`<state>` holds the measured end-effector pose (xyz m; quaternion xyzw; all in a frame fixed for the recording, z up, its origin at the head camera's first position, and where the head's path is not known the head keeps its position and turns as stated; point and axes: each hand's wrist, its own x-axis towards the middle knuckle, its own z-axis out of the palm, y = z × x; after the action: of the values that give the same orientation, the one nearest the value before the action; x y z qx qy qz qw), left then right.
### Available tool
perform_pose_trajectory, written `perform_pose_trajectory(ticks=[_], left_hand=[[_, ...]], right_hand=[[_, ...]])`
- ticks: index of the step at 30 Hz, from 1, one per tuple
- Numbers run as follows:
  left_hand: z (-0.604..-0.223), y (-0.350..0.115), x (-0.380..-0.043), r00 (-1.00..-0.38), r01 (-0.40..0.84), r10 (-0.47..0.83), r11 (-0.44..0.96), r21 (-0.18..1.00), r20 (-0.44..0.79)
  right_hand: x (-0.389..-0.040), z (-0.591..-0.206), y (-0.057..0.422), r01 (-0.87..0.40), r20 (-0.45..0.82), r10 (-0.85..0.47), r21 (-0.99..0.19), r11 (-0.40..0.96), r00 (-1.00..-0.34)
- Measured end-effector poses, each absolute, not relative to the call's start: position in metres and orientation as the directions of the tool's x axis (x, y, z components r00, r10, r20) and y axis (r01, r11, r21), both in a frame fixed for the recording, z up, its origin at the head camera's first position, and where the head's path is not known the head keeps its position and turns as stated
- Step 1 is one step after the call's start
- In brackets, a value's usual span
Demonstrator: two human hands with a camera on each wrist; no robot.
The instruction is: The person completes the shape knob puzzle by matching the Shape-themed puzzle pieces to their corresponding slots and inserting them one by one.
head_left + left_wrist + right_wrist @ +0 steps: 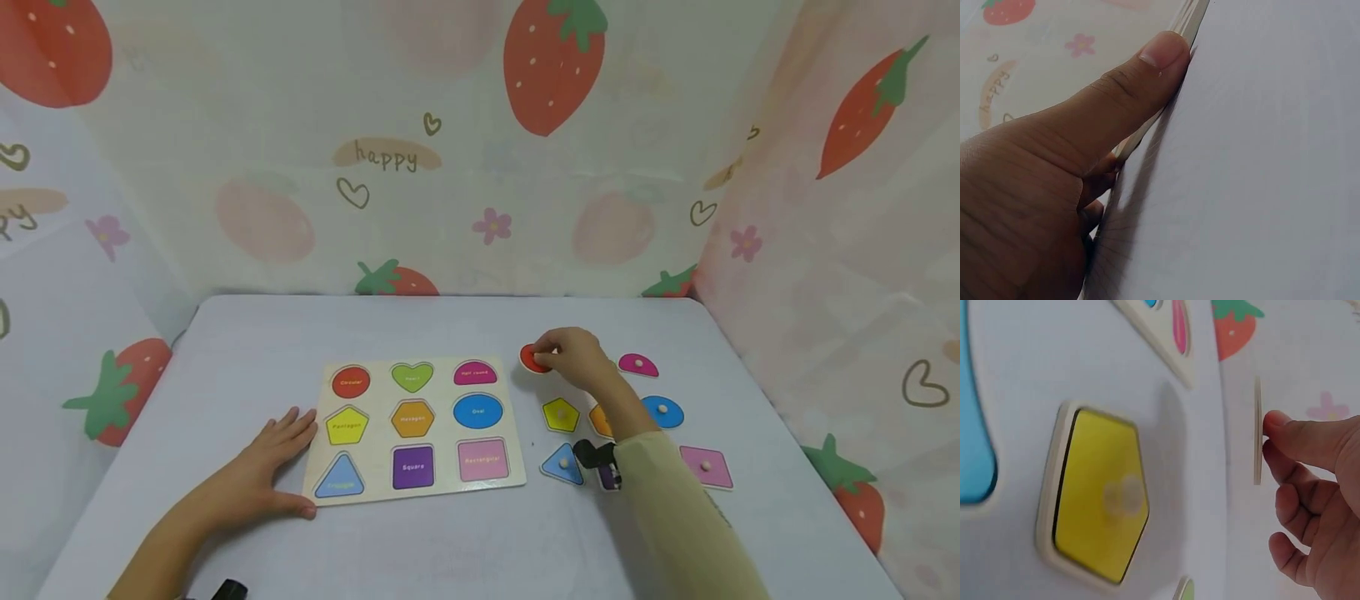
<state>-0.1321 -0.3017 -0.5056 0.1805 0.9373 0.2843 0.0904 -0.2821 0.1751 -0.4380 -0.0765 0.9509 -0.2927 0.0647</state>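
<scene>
My right hand [573, 357] pinches a red circular puzzle piece [527, 358] between thumb and fingertips. The right wrist view shows this piece edge-on [1258, 431], raised off the table. To its left lies a cream shape board [378, 454] with printed, labelled shapes in several colours, including a red circle [351, 382] at its far left. Along the board's left edge my left hand [270, 467] lies with fingers spread. Its thumb [1147, 69] touches the near left corner. A yellow pentagon piece [555, 417] lies below the right hand.
Right of the board lie other knobbed pieces: a blue triangle [553, 467], orange hexagon [599, 422], magenta half round [628, 363], blue oval [673, 407], pink rectangle [716, 467] and a partly hidden purple square [606, 480]. A strawberry-print backdrop [465, 208] borders the white table [420, 550].
</scene>
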Motion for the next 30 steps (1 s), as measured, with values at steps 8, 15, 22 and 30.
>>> perform_pose_trajectory(ticks=[8, 15, 22, 30], left_hand=[[-0.506, -0.306, -0.131, -0.924, 0.263, 0.373, 0.783, 0.564, -0.086], [-0.510, -0.306, -0.133, -0.924, 0.251, 0.368, 0.783, 0.569, -0.100], [-0.509, -0.304, -0.133, -0.923, 0.249, 0.371, 0.782, 0.571, -0.105], [-0.509, -0.304, -0.134, -0.919, 0.271, 0.383, 0.784, 0.558, -0.093]], right_hand=[[-0.280, -0.426, 0.123, -0.156, -0.049, -0.233, -0.608, 0.778, -0.971], [-0.277, -0.424, 0.084, -0.254, 0.019, -0.288, -0.527, 0.811, -0.958], [-0.275, -0.425, 0.051, -0.301, 0.008, -0.353, -0.540, 0.786, -0.936], [-0.272, -0.422, 0.012, -0.332, -0.007, -0.395, -0.527, 0.782, -0.919]])
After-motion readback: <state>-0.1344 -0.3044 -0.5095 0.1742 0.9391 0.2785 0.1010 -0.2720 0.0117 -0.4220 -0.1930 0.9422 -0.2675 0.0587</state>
